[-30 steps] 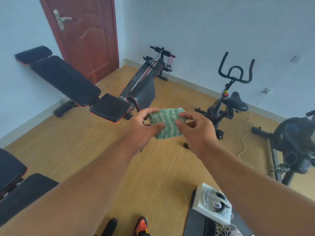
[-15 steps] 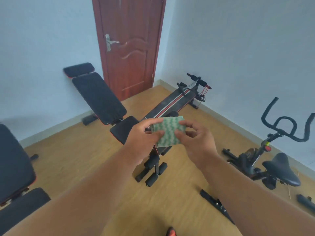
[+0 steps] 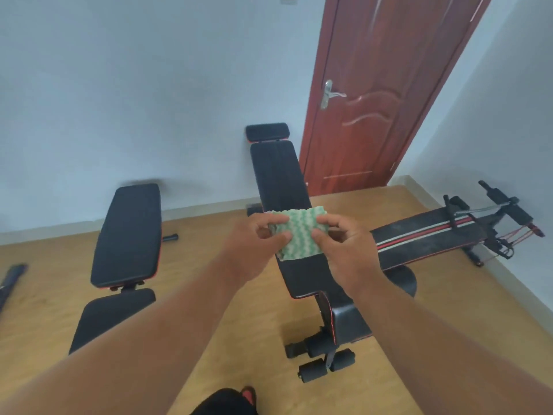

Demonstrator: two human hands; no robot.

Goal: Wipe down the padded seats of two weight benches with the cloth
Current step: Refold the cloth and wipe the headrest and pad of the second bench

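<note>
Both hands pinch the cloth (image 3: 300,233) in mid-air, left hand (image 3: 254,247) on its left edge, right hand (image 3: 344,250) on its right, above the near bench (image 3: 281,187). No writing is readable on anything. Bare floor (image 3: 209,250) separates this bench from the second bench (image 3: 128,232) to the left

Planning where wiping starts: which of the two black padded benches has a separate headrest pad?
The black padded bench by the red door; a small pad tops its backrest. The left bench lacks one.
</note>
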